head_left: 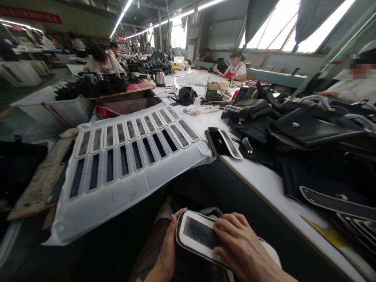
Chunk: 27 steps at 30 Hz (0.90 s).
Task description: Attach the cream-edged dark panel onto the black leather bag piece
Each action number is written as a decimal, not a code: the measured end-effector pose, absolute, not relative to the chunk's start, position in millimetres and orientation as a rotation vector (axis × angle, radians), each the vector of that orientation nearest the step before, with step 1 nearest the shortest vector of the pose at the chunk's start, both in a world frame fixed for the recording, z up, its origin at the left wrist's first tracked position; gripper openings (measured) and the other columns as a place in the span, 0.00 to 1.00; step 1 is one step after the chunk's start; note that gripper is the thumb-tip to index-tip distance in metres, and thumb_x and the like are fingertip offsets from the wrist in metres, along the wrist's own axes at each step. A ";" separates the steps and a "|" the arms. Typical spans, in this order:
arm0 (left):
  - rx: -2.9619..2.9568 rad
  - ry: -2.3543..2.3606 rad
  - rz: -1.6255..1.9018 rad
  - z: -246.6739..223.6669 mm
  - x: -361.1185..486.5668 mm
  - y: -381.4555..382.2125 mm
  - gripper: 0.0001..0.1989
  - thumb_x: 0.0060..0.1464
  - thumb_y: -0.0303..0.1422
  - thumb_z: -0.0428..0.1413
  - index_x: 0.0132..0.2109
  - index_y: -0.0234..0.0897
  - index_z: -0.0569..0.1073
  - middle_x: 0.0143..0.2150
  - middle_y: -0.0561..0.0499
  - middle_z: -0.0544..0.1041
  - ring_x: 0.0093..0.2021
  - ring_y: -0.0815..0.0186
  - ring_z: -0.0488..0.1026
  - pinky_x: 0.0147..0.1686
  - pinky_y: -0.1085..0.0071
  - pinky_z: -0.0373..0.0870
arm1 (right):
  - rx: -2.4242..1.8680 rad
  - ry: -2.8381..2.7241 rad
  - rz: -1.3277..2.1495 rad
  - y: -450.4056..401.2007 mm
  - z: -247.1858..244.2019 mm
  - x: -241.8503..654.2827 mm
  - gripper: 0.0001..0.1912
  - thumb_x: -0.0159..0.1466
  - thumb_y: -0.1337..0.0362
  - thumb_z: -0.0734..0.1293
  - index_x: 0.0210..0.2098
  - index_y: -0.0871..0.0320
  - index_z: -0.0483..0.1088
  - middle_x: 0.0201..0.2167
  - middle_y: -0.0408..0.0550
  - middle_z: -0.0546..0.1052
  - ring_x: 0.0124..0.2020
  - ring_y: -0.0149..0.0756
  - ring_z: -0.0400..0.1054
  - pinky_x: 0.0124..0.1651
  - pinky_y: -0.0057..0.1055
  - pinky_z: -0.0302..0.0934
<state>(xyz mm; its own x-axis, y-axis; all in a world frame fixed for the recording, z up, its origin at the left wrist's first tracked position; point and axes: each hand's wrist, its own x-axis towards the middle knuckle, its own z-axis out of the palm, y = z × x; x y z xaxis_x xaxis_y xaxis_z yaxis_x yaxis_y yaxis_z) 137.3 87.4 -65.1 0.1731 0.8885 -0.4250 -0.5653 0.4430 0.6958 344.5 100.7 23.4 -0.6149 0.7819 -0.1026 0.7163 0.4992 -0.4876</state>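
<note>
Over my lap I see a bag flap panel (201, 230) with a rounded end, a dark edge, a white border and a grey-black middle strip. My left hand (169, 248) grips its left edge, with the thumb along the side. Across the panel's right part lies my right hand (242, 244), its bent fingers pressed on the strip and its thumb hidden. To the left, a white sheet (123, 203) carries similar white-bordered strips (133, 129) in a row, with dark rectangular gaps in front of them. A black bag piece (216, 141) with a white-bordered strip (231, 144) lies beyond my hands.
Black handbags (311, 125) are heaped on the white table (249, 176) at right, with bordered flaps (331, 201) near its edge. A metal kettle (159, 78) stands farther back. One co-worker in a red apron (232, 73) sits across; another person (358, 82) is at far right.
</note>
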 end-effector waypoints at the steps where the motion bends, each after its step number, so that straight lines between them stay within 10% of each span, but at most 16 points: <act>1: 0.429 0.906 1.083 -63.9 137.4 87.4 0.26 0.63 0.53 0.43 0.54 0.43 0.72 0.51 0.49 0.78 0.57 0.55 0.71 0.55 0.62 0.67 | -1.291 -2.592 0.754 100.7 19.2 337.6 0.04 0.66 0.66 0.64 0.39 0.56 0.70 0.40 0.49 0.75 0.43 0.42 0.68 0.49 0.43 0.64; 10: 0.386 0.825 1.079 -67.7 139.5 89.0 0.25 0.63 0.54 0.40 0.53 0.44 0.71 0.49 0.48 0.77 0.52 0.54 0.74 0.49 0.58 0.71 | -1.060 -2.663 0.882 100.5 6.9 322.7 0.11 0.66 0.68 0.61 0.44 0.53 0.72 0.40 0.48 0.74 0.42 0.41 0.66 0.47 0.39 0.64; 17: 0.329 0.756 1.114 -78.9 139.5 89.3 0.23 0.64 0.51 0.44 0.54 0.42 0.72 0.51 0.46 0.77 0.53 0.55 0.73 0.55 0.58 0.66 | -1.195 -2.454 0.793 96.2 -19.0 333.8 0.21 0.67 0.63 0.64 0.59 0.52 0.66 0.61 0.55 0.68 0.60 0.49 0.63 0.59 0.46 0.63; 27: 0.140 0.764 1.106 -87.5 141.7 88.6 0.25 0.61 0.53 0.48 0.52 0.41 0.75 0.48 0.48 0.79 0.53 0.56 0.73 0.58 0.59 0.62 | -1.020 -2.674 0.866 100.7 -13.1 334.9 0.20 0.66 0.66 0.63 0.58 0.51 0.71 0.55 0.49 0.75 0.63 0.55 0.59 0.58 0.52 0.65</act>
<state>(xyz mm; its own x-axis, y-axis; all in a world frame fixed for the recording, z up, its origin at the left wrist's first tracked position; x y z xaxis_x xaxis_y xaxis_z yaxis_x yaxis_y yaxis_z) 141.7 88.6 -87.5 0.2258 0.8443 -0.4859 -0.7530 0.4677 0.4629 334.9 100.7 -13.1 -0.7571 0.6504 -0.0619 0.5631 0.6015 -0.5666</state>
